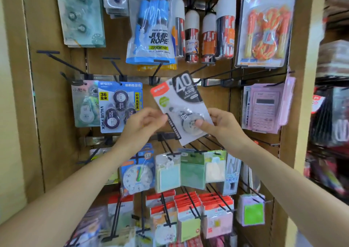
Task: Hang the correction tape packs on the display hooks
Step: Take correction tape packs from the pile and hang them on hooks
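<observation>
Both forearms are stretched toward the display, and the correction tape pack (181,107) is held tilted before the rack, pinched at its left edge by the left hand (145,123) and gripped over its blister by the right hand (219,126). It is not yet hung. The pack should be levelled, its top lined up with the bare hook (158,70) just above, then slid fully back.

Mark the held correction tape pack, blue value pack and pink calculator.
held correction tape pack (181,103), head view, card middle
blue value pack (120,107), head view, front centre
pink calculator (262,114), head view, keypad
</observation>
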`<state>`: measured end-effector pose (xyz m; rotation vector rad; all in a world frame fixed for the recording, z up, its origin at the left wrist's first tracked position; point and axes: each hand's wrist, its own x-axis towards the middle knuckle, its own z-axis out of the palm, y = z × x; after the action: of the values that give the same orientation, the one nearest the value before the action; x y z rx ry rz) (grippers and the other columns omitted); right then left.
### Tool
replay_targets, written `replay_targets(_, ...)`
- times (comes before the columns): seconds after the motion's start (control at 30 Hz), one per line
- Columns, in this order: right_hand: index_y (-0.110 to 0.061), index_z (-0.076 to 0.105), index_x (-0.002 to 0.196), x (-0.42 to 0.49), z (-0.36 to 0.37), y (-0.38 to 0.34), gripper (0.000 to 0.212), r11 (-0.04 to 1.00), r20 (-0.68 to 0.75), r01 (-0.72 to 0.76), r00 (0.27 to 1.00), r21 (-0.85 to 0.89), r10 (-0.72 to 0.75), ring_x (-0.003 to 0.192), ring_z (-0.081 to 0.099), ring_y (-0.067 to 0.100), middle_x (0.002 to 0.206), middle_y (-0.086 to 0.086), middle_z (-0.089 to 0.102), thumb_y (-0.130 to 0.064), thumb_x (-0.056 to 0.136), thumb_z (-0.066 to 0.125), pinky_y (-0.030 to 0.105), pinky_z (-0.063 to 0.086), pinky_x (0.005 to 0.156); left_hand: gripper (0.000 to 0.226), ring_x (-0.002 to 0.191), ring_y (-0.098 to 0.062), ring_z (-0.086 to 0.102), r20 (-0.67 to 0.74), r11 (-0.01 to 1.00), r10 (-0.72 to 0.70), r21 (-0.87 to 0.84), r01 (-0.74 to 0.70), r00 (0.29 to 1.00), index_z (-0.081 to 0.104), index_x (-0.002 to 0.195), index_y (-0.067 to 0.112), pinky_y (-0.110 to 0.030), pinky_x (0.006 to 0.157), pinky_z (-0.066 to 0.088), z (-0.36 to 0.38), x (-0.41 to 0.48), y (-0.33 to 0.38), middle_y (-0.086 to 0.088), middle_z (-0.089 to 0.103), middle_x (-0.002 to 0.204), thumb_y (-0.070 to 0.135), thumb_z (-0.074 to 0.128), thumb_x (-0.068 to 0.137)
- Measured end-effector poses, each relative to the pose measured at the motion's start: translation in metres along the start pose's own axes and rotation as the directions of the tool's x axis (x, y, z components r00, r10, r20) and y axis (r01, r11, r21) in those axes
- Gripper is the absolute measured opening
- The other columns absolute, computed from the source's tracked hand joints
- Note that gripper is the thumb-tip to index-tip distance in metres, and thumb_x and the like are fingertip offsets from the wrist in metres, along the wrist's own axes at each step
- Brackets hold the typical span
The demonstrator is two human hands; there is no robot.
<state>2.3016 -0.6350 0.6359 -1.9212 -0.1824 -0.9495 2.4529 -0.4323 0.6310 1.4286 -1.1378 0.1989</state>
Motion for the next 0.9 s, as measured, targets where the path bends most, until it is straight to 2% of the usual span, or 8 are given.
replay_targets(0.07, -0.006, 0.067, 0.115, 0.0, -0.009, 0.002, 0.026, 1.0, -0.086, 0.004, 0.996, 0.017, -0.002, 0.099, 0.072, 0.02, 0.106, 0.006, 0.076, -0.015, 0.091, 0.069, 0.03, 0.058, 0.082, 0.024, 0.097, 0.0, 0.067, 0.172, 0.961, 0.011, 0.271, -0.058, 0.985, 0.074, 0.095, 0.031, -0.034, 0.092, 0.053, -0.005, 0.0, -0.007, 0.017, 0.074, 0.095, 0.052, 0.075, 0.082)
replay_targets(0.13, -0.01, 0.067, 0.115, 0.002, -0.017, 0.007, 0.026, 1.0, -0.158, -0.011, 0.987, 0.015, 0.013, 0.1, 0.072, 0.019, 0.107, 0.004, 0.076, -0.018, 0.091, 0.069, 0.035, 0.058, 0.087, 0.044, 0.101, 0.007, 0.06, 0.297, 0.87, -0.046, 0.481, -0.109, 0.954, 0.075, 0.095, 0.038, -0.035, 0.094, 0.052, -0.005, -0.001, -0.013, 0.026, 0.069, 0.095, 0.071, 0.067, 0.068)
replay_targets(0.2, -0.012, 0.067, 0.113, 0.002, -0.024, 0.013, 0.023, 0.999, -0.232, -0.026, 0.972, 0.024, 0.031, 0.099, 0.072, 0.02, 0.106, 0.004, 0.076, -0.018, 0.091, 0.07, 0.041, 0.057, 0.092, 0.054, 0.104, 0.008, 0.057, 0.399, 0.806, -0.11, 0.572, -0.153, 0.91, 0.075, 0.1, 0.04, -0.033, 0.095, 0.049, 0.0, -0.002, -0.019, 0.027, 0.068, 0.102, 0.079, 0.06, 0.065)
replay_targets(0.27, -0.014, 0.067, 0.111, 0.001, -0.03, 0.022, 0.02, 0.998, -0.282, -0.055, 0.958, 0.013, 0.056, 0.097, 0.073, 0.017, 0.104, 0.001, 0.076, -0.018, 0.091, 0.07, 0.042, 0.058, 0.093, 0.049, 0.108, 0.006, 0.053, 0.467, 0.761, -0.156, 0.619, -0.196, 0.87, 0.071, 0.107, 0.042, -0.032, 0.097, 0.046, 0.005, -0.002, -0.025, 0.025, 0.066, 0.113, 0.076, 0.062, 0.073)
replay_targets(0.4, -0.016, 0.069, 0.108, -0.002, -0.04, 0.041, 0.019, 0.991, -0.295, -0.13, 0.947, 0.005, 0.126, 0.099, 0.072, 0.021, 0.103, 0.002, 0.076, -0.019, 0.09, 0.072, 0.05, 0.055, 0.096, 0.039, 0.109, 0.006, 0.049, 0.475, 0.691, -0.117, 0.67, -0.272, 0.872, 0.065, 0.113, 0.049, -0.027, 0.093, 0.042, 0.004, -0.003, -0.033, 0.031, 0.06, 0.118, 0.07, 0.061, 0.081)
replay_targets(0.57, -0.014, 0.067, 0.113, -0.007, -0.039, 0.05, 0.024, 0.992, -0.253, -0.127, 0.96, -0.01, 0.12, 0.102, 0.071, 0.021, 0.106, 0.003, 0.076, -0.02, 0.09, 0.071, 0.049, 0.055, 0.097, 0.041, 0.109, 0.009, 0.055, 0.473, 0.721, -0.09, 0.638, -0.271, 0.876, 0.068, 0.114, 0.048, -0.026, 0.094, 0.046, 0.004, -0.005, -0.037, 0.034, 0.063, 0.117, 0.072, 0.056, 0.083)
replay_targets(0.8, -0.008, 0.067, 0.114, 0.012, -0.025, 0.042, 0.026, 0.984, -0.28, -0.086, 0.952, 0.155, 0.128, 0.102, 0.071, 0.028, 0.107, 0.01, 0.075, -0.02, 0.091, 0.07, 0.042, 0.058, 0.087, 0.031, 0.109, 0.007, 0.057, 0.465, 0.739, -0.076, 0.62, -0.264, 0.882, 0.068, 0.113, 0.049, -0.026, 0.091, 0.046, 0.004, -0.007, -0.039, 0.031, 0.064, 0.118, 0.066, 0.058, 0.088)
replay_targets(0.9, -0.008, 0.068, 0.111, 0.013, -0.018, 0.047, 0.023, 0.965, -0.272, -0.117, 0.945, 0.234, 0.18, 0.104, 0.07, 0.031, 0.108, 0.012, 0.075, -0.02, 0.091, 0.07, 0.047, 0.056, 0.094, 0.02, 0.108, 0.007, 0.057, 0.468, 0.737, -0.091, 0.626, -0.257, 0.879, 0.059, 0.103, 0.061, -0.028, 0.092, 0.048, 0.003, -0.007, -0.041, 0.032, 0.062, 0.117, 0.071, 0.056, 0.086)
